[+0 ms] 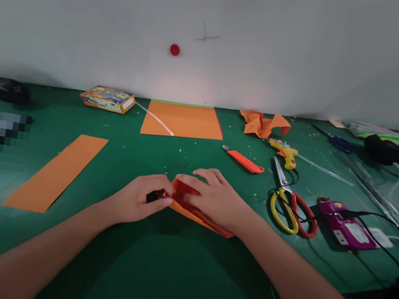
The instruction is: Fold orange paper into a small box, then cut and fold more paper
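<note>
A folded piece of orange paper (189,212) with raised sides lies in front of me on the green table. My left hand (141,196) pinches its left end between thumb and fingers. My right hand (216,198) rests over it from the right, its fingers bent down into the fold and gripping the paper. The paper's far side is partly hidden by my right hand. Left of my hands lies a flat orange paper strip (60,172). Beyond them is a stack of orange sheets (188,122) with a clear glue stick on it.
An orange box cutter (243,161), scissors (290,200) with yellow and red handles, and a yellow glue gun (285,152) lie to the right. Farther right is a purple power strip (347,225) with cords. Crumpled orange paper (264,124) and a small box (108,99) lie near the wall.
</note>
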Demonstrator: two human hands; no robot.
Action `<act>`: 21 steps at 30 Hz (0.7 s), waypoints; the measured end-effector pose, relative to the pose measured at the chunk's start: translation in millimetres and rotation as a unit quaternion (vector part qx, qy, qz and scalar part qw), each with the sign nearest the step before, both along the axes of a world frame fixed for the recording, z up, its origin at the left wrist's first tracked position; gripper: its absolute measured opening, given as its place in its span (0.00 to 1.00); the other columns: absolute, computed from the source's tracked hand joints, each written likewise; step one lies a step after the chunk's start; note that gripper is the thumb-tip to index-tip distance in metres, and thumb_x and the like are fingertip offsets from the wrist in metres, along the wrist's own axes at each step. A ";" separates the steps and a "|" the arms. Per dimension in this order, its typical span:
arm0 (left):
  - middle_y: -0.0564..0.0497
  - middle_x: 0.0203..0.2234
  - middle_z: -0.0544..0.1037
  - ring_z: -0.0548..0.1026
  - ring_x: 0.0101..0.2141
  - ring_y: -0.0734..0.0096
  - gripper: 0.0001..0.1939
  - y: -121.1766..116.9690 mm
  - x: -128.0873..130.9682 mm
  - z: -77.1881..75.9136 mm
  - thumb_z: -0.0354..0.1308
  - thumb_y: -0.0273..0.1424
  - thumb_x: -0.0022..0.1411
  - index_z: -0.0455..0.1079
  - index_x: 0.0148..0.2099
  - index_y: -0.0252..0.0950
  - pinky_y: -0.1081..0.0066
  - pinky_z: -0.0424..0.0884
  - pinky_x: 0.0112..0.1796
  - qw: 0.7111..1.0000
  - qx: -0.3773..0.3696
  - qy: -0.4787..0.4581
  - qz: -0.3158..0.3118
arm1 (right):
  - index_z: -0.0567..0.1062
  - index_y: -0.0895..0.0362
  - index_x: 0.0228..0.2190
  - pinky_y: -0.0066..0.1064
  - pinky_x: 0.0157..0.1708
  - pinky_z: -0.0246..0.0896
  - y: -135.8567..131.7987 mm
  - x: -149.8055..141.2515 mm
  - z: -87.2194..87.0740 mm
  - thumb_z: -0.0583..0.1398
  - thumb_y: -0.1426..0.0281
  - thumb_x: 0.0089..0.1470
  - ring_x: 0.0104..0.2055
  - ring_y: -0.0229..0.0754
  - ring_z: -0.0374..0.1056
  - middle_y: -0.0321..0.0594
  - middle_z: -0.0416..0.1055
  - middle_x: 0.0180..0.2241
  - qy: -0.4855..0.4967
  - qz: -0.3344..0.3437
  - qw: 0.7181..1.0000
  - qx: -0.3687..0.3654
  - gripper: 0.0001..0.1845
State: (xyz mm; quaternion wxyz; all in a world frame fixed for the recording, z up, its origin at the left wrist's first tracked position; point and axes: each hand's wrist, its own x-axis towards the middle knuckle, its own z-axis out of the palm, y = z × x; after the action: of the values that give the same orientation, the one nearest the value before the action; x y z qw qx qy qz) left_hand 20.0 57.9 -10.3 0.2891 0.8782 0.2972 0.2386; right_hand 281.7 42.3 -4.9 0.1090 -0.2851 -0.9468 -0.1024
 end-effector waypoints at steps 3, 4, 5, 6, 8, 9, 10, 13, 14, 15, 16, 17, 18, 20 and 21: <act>0.53 0.32 0.74 0.71 0.31 0.72 0.09 -0.8 -0.9 0.7 0.54 0.36 0.72 0.68 0.40 0.37 0.73 0.67 0.35 1.000 0.006 -0.002 -0.005 | 0.79 0.49 0.48 0.51 0.57 0.58 0.3 -7.1 -5.9 0.58 0.75 0.66 0.62 0.55 0.55 0.40 0.63 0.65 0.026 0.016 0.999 0.010 0.14; 0.53 0.32 0.74 0.71 0.31 0.72 0.09 -1.2 -1.1 0.9 0.54 0.36 0.72 0.68 0.40 0.37 0.72 0.67 0.35 1.000 0.007 -0.001 -0.006 | 0.79 0.50 0.48 0.51 0.57 0.57 -0.1 -9.1 -7.3 0.58 0.74 0.66 0.62 0.55 0.56 0.40 0.63 0.64 0.033 0.022 0.999 0.012 0.13; 0.52 0.33 0.74 0.71 0.31 0.72 0.09 -1.4 -1.2 1.1 0.54 0.36 0.72 0.68 0.40 0.37 0.72 0.67 0.35 1.000 0.008 0.000 -0.007 | 0.79 0.50 0.47 0.50 0.58 0.57 -0.6 -10.7 -8.6 0.59 0.74 0.66 0.62 0.54 0.56 0.40 0.64 0.64 0.039 0.026 0.999 0.016 0.13; 0.52 0.33 0.74 0.71 0.31 0.72 0.09 -1.6 -1.3 1.2 0.54 0.36 0.72 0.67 0.40 0.37 0.73 0.67 0.35 1.000 0.009 0.002 -0.008 | 0.78 0.51 0.47 0.50 0.58 0.56 -1.1 -12.0 -9.8 0.58 0.74 0.66 0.61 0.53 0.56 0.40 0.66 0.63 0.045 0.029 0.998 0.024 0.12; 0.52 0.33 0.74 0.71 0.31 0.72 0.08 -1.6 -1.5 0.9 0.54 0.36 0.72 0.67 0.41 0.37 0.73 0.66 0.34 1.000 0.010 0.005 -0.011 | 0.77 0.51 0.47 0.48 0.59 0.55 -1.7 -13.5 -11.9 0.57 0.73 0.68 0.61 0.51 0.56 0.39 0.68 0.61 0.052 0.034 0.997 0.046 0.11; 0.52 0.33 0.74 0.71 0.31 0.72 0.08 -1.6 -1.5 0.6 0.54 0.36 0.72 0.67 0.41 0.37 0.73 0.66 0.34 1.000 0.010 0.006 -0.013 | 0.77 0.51 0.47 0.47 0.59 0.54 -1.7 -13.9 -12.9 0.56 0.72 0.68 0.60 0.51 0.56 0.39 0.68 0.60 0.056 0.034 0.996 0.061 0.11; 0.52 0.33 0.74 0.71 0.31 0.72 0.08 -1.6 -1.6 0.2 0.54 0.36 0.72 0.67 0.41 0.37 0.73 0.66 0.34 1.000 0.009 0.005 -0.015 | 0.77 0.51 0.47 0.46 0.58 0.54 -1.5 -14.0 -13.8 0.55 0.73 0.68 0.59 0.51 0.56 0.38 0.69 0.59 0.061 0.034 0.995 0.076 0.12; 0.52 0.34 0.73 0.71 0.32 0.71 0.07 -2.7 -1.6 -0.6 0.54 0.36 0.72 0.67 0.42 0.38 0.72 0.67 0.34 1.000 0.007 0.007 -0.013 | 0.77 0.53 0.46 0.44 0.57 0.55 -0.4 -13.6 -14.8 0.54 0.75 0.68 0.56 0.50 0.57 0.38 0.71 0.57 0.085 0.028 0.991 0.103 0.13; 0.52 0.34 0.73 0.71 0.32 0.71 0.07 -3.4 -1.5 -0.6 0.54 0.36 0.72 0.67 0.42 0.38 0.72 0.67 0.34 1.000 0.005 0.011 -0.010 | 0.77 0.53 0.45 0.43 0.57 0.55 0.0 -13.2 -14.4 0.54 0.75 0.68 0.55 0.50 0.57 0.38 0.72 0.57 0.093 0.026 0.990 0.102 0.13; 0.52 0.34 0.73 0.71 0.32 0.71 0.07 -4.3 -1.4 -0.4 0.54 0.36 0.72 0.66 0.43 0.38 0.72 0.67 0.35 1.000 0.004 0.016 -0.007 | 0.76 0.53 0.45 0.42 0.56 0.55 0.2 -12.7 -13.8 0.53 0.76 0.68 0.54 0.49 0.57 0.38 0.72 0.56 0.100 0.025 0.990 0.097 0.13; 0.52 0.34 0.73 0.71 0.32 0.70 0.07 -5.2 -1.3 -0.1 0.54 0.36 0.72 0.66 0.44 0.38 0.72 0.68 0.35 1.000 0.002 0.021 -0.006 | 0.76 0.53 0.44 0.42 0.56 0.55 0.4 -11.9 -13.0 0.53 0.76 0.68 0.54 0.48 0.58 0.39 0.72 0.56 0.104 0.024 0.990 0.088 0.13; 0.51 0.35 0.73 0.71 0.33 0.70 0.06 -6.0 -1.3 0.2 0.53 0.35 0.72 0.66 0.44 0.38 0.72 0.68 0.35 1.000 0.000 0.025 -0.006 | 0.76 0.53 0.45 0.41 0.55 0.55 0.6 -10.9 -12.1 0.53 0.76 0.68 0.53 0.47 0.59 0.40 0.73 0.55 0.107 0.023 0.991 0.077 0.13; 0.51 0.36 0.73 0.72 0.33 0.70 0.06 -6.7 -1.3 0.5 0.53 0.35 0.72 0.66 0.45 0.38 0.71 0.68 0.35 1.000 -0.001 0.028 -0.008 | 0.76 0.53 0.45 0.41 0.54 0.55 0.8 -9.7 -11.2 0.52 0.76 0.68 0.53 0.47 0.59 0.41 0.73 0.54 0.106 0.022 0.992 0.065 0.13; 0.50 0.37 0.74 0.72 0.33 0.70 0.06 -7.3 -1.5 0.8 0.53 0.35 0.72 0.66 0.46 0.38 0.71 0.68 0.36 0.999 0.001 0.030 -0.013 | 0.76 0.55 0.45 0.40 0.51 0.55 1.3 -6.4 -9.7 0.52 0.76 0.69 0.50 0.46 0.61 0.43 0.76 0.49 0.095 0.022 0.995 0.037 0.13; 0.50 0.37 0.74 0.72 0.34 0.70 0.06 -7.1 -1.7 0.7 0.53 0.35 0.72 0.66 0.46 0.38 0.71 0.68 0.36 0.999 0.004 0.031 -0.015 | 0.76 0.56 0.45 0.39 0.50 0.55 1.4 -4.6 -9.1 0.52 0.76 0.69 0.48 0.46 0.62 0.43 0.77 0.45 0.083 0.025 0.996 0.021 0.13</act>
State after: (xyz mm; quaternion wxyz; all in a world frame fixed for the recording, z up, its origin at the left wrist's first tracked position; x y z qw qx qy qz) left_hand 18.2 50.8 -9.5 0.2798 0.8906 0.2918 0.2085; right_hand 277.0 43.7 -14.0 0.1953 -0.2669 -0.9389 -0.0954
